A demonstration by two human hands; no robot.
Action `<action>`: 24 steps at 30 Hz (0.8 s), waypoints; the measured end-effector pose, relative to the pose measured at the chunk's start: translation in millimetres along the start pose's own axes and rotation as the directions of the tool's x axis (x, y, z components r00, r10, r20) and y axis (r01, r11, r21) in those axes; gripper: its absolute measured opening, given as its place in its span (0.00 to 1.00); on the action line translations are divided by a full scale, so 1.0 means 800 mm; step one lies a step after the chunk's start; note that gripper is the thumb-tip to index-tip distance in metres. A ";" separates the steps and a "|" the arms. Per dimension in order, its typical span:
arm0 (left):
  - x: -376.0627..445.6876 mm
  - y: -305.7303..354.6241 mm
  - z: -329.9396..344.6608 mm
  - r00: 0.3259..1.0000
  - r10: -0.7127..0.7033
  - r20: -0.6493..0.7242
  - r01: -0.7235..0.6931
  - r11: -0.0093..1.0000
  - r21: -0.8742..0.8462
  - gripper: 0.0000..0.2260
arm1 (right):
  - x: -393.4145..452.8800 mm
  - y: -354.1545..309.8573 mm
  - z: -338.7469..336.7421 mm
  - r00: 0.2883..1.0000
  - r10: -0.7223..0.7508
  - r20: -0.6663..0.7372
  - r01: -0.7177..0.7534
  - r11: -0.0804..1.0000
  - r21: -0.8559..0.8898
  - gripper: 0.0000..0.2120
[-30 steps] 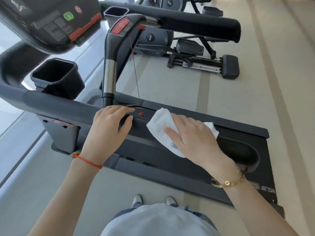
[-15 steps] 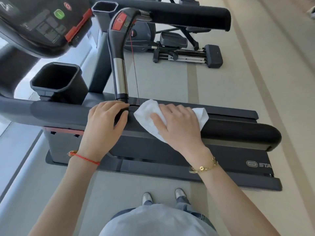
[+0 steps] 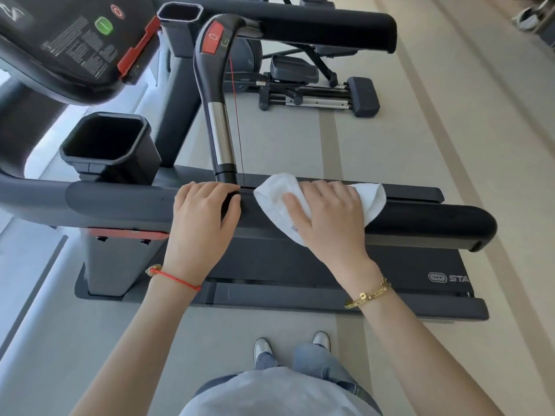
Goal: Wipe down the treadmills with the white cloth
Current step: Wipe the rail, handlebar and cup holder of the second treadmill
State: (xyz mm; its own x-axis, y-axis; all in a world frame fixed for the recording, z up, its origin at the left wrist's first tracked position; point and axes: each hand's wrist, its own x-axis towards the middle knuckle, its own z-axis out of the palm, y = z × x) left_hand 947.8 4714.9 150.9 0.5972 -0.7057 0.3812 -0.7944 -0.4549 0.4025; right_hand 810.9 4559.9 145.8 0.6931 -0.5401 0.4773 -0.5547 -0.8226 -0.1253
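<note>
My right hand (image 3: 329,217) lies flat on the crumpled white cloth (image 3: 276,193), fingers spread and straight, pressing it onto the long black padded side handrail (image 3: 420,220) of the dark grey treadmill (image 3: 405,280). The cloth drapes over the top of that handrail, showing on both sides of my hand. My left hand (image 3: 201,217) rests on the same handrail just beside the cloth, apart from it, fingers curled over the rail's far edge and thumb on the near side. A chrome-and-black upright grip (image 3: 220,136) with a red pad rises behind the handrail, just past my left fingertips. A black square cup holder (image 3: 105,145) sits above the handrail, well to the left of my left hand.
</note>
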 end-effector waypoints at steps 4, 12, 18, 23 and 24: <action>0.005 0.005 -0.001 1.000 -0.016 0.017 0.016 1.000 0.025 0.12 | -0.009 0.040 -0.011 0.998 0.034 -0.048 -0.034 0.999 0.001 0.19; 0.012 0.043 0.011 0.998 0.035 0.053 -0.034 0.999 -0.014 0.12 | 0.000 0.084 -0.021 0.995 0.089 -0.045 -0.092 0.994 -0.060 0.19; 0.022 0.088 0.038 0.991 0.070 0.116 -0.059 0.994 -0.093 0.14 | -0.007 0.102 -0.025 0.998 0.027 -0.051 -0.030 0.998 -0.051 0.19; 0.026 0.131 0.062 0.987 0.070 0.147 -0.050 0.989 -0.137 0.14 | -0.018 0.154 -0.040 0.998 0.048 -0.030 -0.050 0.997 -0.051 0.20; 0.026 0.141 0.067 0.986 0.071 0.150 -0.049 0.988 -0.145 0.14 | -0.019 0.165 -0.043 0.999 0.047 -0.019 -0.048 0.997 -0.054 0.20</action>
State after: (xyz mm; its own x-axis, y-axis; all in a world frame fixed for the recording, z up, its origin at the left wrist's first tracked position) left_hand 864.7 4619.7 160.0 0.5162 -0.8094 0.2801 -0.7982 -0.3362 0.4998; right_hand 711.5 4466.0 151.5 0.6577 -0.5747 0.4870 -0.6114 -0.7849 -0.1006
